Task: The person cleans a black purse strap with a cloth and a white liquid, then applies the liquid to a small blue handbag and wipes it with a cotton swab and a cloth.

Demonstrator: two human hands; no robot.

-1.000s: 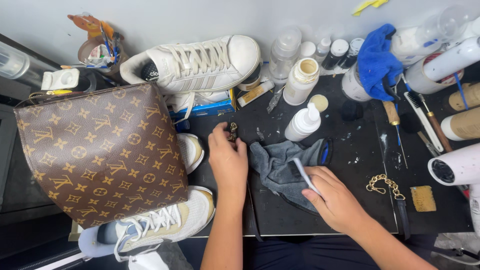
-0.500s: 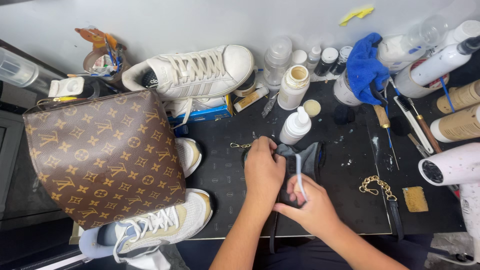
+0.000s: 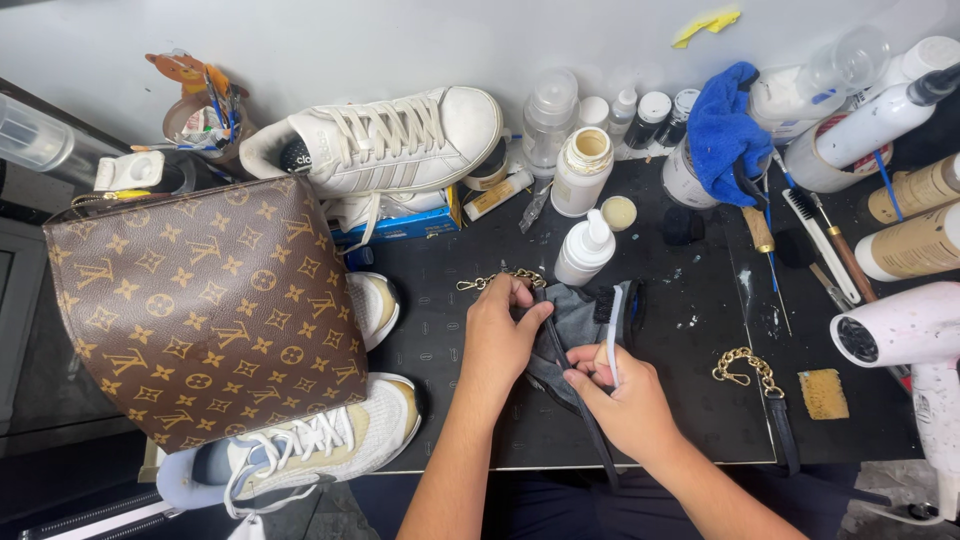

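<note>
- At centre frame, left hand (image 3: 497, 340) pinching a dark strap (image 3: 553, 362) against a grey cloth (image 3: 580, 315), fingers pressed together on it
- Just right of it, right hand (image 3: 625, 400) closed around a small white-handled brush (image 3: 612, 330), bristles up over the cloth, thumb also touching the strap
- Peeking out above the left hand, a gold chain (image 3: 500, 279) with clasp
- Upper centre: open cream jar (image 3: 582, 168) with its lid (image 3: 619, 212) off beside it, contents not clear; white spray bottle (image 3: 585, 249) just above the cloth; clear bottles along the wall
- Upper right: blue cloth (image 3: 722, 128) draped over a tub, spray bottles, brown tubes at the edge
- Filling the left, brown patterned bag (image 3: 205, 305), covering part of two white sneakers; a third sneaker (image 3: 390, 145) above it
- Right of the hands, second gold chain (image 3: 745, 367), yellow sponge (image 3: 822, 393), white hair dryer (image 3: 905, 335) at the edge
</note>
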